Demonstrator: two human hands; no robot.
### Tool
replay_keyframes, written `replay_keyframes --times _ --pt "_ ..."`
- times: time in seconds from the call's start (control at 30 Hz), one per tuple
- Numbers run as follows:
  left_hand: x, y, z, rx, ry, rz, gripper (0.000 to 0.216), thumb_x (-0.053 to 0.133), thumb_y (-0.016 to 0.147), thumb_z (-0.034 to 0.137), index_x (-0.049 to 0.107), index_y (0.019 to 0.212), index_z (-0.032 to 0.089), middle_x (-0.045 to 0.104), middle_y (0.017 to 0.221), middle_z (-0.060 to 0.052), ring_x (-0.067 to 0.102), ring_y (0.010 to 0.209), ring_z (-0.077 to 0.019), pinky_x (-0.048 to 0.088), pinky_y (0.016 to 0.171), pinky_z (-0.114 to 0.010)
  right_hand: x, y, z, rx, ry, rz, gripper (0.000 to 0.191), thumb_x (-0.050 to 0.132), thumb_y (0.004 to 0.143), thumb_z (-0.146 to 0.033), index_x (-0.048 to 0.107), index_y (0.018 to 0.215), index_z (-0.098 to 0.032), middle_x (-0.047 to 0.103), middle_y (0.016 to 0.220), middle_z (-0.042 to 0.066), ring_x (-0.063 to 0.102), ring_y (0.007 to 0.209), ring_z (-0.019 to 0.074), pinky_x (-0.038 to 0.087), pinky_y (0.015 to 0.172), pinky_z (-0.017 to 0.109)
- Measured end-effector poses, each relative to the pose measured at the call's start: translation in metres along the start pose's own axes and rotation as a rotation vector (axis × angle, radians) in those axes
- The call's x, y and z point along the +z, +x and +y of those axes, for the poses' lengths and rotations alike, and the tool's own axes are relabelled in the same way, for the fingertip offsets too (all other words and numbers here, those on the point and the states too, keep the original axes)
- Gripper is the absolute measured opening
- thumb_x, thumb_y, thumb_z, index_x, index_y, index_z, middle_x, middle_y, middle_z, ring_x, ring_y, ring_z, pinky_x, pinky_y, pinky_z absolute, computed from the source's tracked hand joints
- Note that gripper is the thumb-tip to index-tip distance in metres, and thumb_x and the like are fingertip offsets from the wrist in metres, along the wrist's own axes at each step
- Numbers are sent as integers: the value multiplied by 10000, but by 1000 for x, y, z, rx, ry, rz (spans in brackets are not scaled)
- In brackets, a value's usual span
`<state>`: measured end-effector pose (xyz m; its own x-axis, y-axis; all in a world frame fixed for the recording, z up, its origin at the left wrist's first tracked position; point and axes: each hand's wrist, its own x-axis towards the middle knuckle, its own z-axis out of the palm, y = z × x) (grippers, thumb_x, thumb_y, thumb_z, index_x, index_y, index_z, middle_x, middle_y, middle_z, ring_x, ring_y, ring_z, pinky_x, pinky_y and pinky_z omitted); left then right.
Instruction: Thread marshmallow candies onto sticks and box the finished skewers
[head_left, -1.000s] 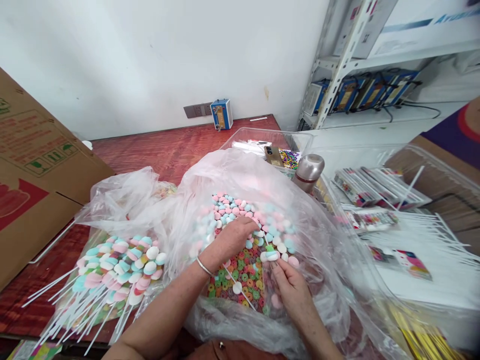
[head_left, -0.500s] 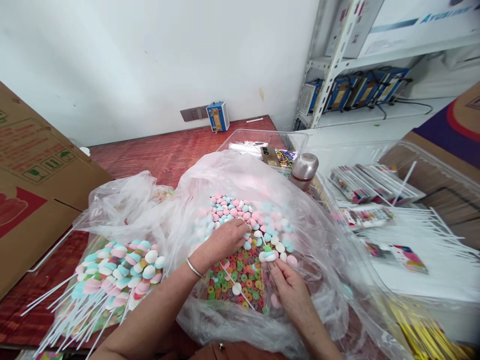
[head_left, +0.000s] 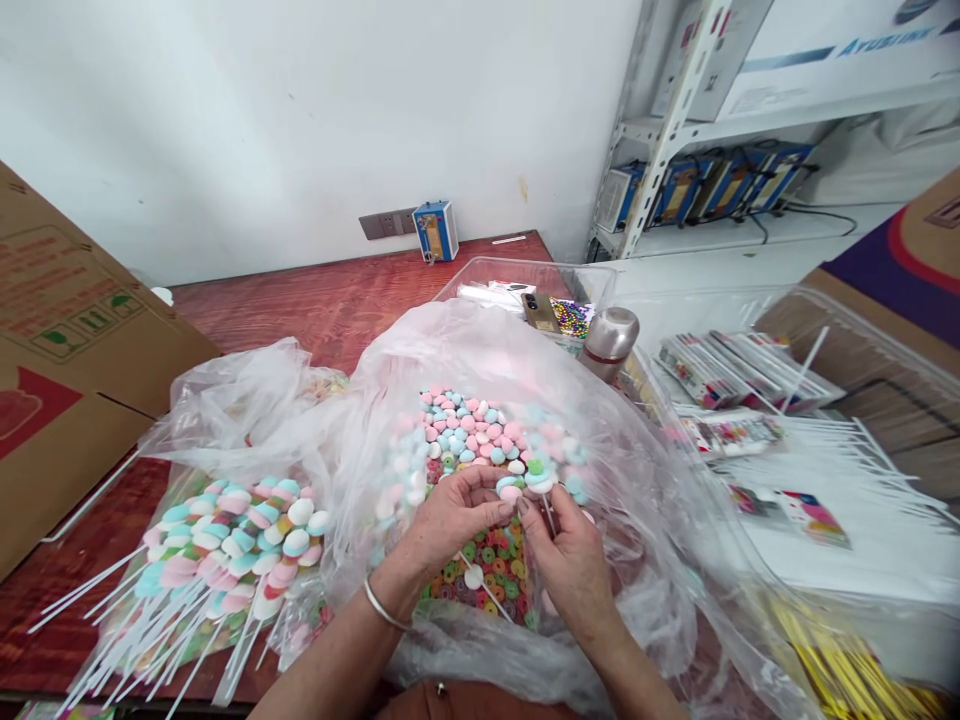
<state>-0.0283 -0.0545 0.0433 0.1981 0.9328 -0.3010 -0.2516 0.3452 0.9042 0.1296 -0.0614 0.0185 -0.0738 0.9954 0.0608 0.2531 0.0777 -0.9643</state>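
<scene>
Left hand (head_left: pixel 466 512) pinches pastel sweets (head_left: pixel 509 493) (marshmallow, seemingly), right hand (head_left: pixel 571 550) a loaded stick (head_left: pixel 549 516); a slack grip could drop either.

White box (head_left: pixel 840 65): blue "AYUS…", rest unclear. Brown carton (head_left: pixel 82 375): green glass and umbrella signs (head_left: pixel 93 322).

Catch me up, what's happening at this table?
A person's right hand holds a white stick topped with candy, while the left hand pinches pink and blue candies close beside it. Both hands are over an open plastic bag showing loose pastel candies and colorful ring candies. To the person's left lies a pile of candy-topped sticks.
</scene>
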Motion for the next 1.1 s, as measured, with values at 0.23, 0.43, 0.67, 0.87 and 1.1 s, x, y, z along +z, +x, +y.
replay_keyframes --times 0.23,0.43,0.67,0.87,1.1 --pt "-5 1 -7 24 -53 -6 348 834 714 320 685 986 162 693 881 -36 637 735 -124 499 730 -259 3 5 9 73 208 -31 298 580 907 -450 631 1055 -197 725 979 62 649 911 213 503 795 290" --pt "-3 1 -9 20 -132 83 359 855 671 332 673 929 161 666 803 -14 623 681 -121 490 663 -252 -7 12 8 80 126 -17 316 580 895 -472 634 1023 -188 717 945 73 645 816 214 502 748 314" --pt "-1 5 -4 -1 -206 314 472 890 596 356 686 964 142 706 843 -38 648 682 -120 518 677 -253 -15 -12 -9 108 -69 -269 344 359 966 -450 495 721 -250 550 541 -11 513 515 172 386 530 279" --pt "0 7 -6 74 -209 407 457 886 598 369 694 949 149 702 837 -28 660 711 -133 528 728 -275 -3 -35 -10 339 257 -379 402 395 933 -614 518 862 -238 391 487 -89 295 385 99 229 385 228" --pt "-2 6 -6 125 -188 420 423 860 635 378 702 962 161 700 871 -31 645 749 -133 526 770 -285 -3 -36 -11 478 313 -478 505 422 892 -662 529 1118 -223 377 496 -118 271 318 77 264 317 201"
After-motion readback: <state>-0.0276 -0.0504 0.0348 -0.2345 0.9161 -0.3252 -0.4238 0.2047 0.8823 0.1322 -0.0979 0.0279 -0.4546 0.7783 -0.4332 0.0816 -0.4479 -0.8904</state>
